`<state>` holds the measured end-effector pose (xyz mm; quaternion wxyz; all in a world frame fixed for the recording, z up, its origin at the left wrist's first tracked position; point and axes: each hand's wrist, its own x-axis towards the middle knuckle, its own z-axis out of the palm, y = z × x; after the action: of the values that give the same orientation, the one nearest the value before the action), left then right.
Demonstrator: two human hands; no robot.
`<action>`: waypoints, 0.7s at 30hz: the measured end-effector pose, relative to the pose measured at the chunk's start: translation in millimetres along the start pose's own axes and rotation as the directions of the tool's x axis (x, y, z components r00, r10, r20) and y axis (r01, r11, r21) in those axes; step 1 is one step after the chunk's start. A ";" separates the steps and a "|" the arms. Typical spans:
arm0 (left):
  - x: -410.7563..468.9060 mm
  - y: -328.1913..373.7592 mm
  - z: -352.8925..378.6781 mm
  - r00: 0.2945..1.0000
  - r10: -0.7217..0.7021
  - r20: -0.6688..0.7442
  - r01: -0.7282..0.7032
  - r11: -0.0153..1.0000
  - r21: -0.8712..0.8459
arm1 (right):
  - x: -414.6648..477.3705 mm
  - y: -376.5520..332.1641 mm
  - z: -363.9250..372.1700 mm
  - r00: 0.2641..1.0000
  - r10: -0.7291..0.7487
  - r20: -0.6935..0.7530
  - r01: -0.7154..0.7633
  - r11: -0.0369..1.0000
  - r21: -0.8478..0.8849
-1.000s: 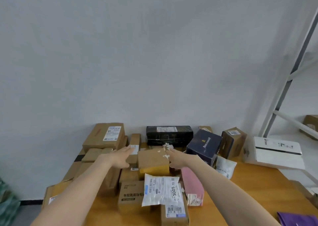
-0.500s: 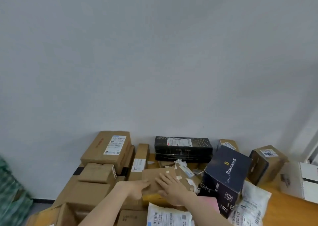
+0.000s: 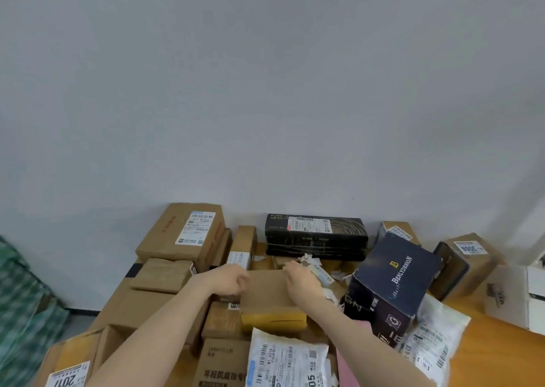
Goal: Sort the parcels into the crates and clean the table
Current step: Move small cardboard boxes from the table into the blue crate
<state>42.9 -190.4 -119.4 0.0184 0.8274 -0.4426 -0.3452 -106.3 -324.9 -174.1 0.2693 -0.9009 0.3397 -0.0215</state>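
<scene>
The brown box (image 3: pixel 271 293) is held at both sides. The left hand (image 3: pixel 231 280) is curled round its left edge. The right hand (image 3: pixel 302 283) is bent over its far right corner. The box sits in the middle of the pile on the counter (image 3: pixel 498 354), on top of other boxes. The black box (image 3: pixel 315 236) is behind it, on the far side. The dark blue box (image 3: pixel 395 280) is just to its right.

A few things could go wrong if the box is lifted from here. Torn paper bits (image 3: pixel 323 271) lie right beside the right hand, so they could be dragged along and dropped. The dark blue box is tilted and leans on the pile, so it could be knocked over if it is bumped. The white bag (image 3: pixel 283 360) lies on the near side of the brown box and could be pushed off the near edge. The box is held only at its edges, so it could slip and fall back on the pile.

The top of the box is flat, plain and brown, and no label is seen on it. Its near side is yellow, with a thin line across it. It is thought to be stiff card and not too heavy. No crate is seen here.
</scene>
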 end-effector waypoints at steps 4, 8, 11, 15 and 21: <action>5.1 -8.4 21.5 0.964 -0.241 -0.109 0.223 0.963 -0.153 | -4.4 12.6 -12.5 0.966 0.179 -0.188 -0.148 0.975 0.168; -2.1 6.4 47.9 0.935 -0.340 0.103 0.321 0.682 -0.658 | -8.6 22.3 -5.6 0.941 0.335 -0.038 -0.319 0.921 0.225; -3.3 14.3 45.2 0.936 -0.334 0.111 0.259 0.442 -0.859 | -16.6 22.7 2.2 0.924 0.374 0.079 -0.382 0.891 0.245; -10.2 24.3 23.4 0.946 -0.324 -0.004 0.090 0.274 -0.957 | -17.4 22.0 5.1 0.903 0.413 0.117 -0.412 0.757 0.508; -18.9 42.2 -11.0 0.954 -0.262 -0.145 -0.054 0.328 -0.943 | -15.4 12.9 -6.5 0.924 0.332 0.192 -0.352 0.534 0.769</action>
<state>12.0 -205.0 -86.4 0.5298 0.7299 -0.1005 -0.4202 -127.3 -326.5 -172.8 0.6416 -0.6041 0.4607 -0.1058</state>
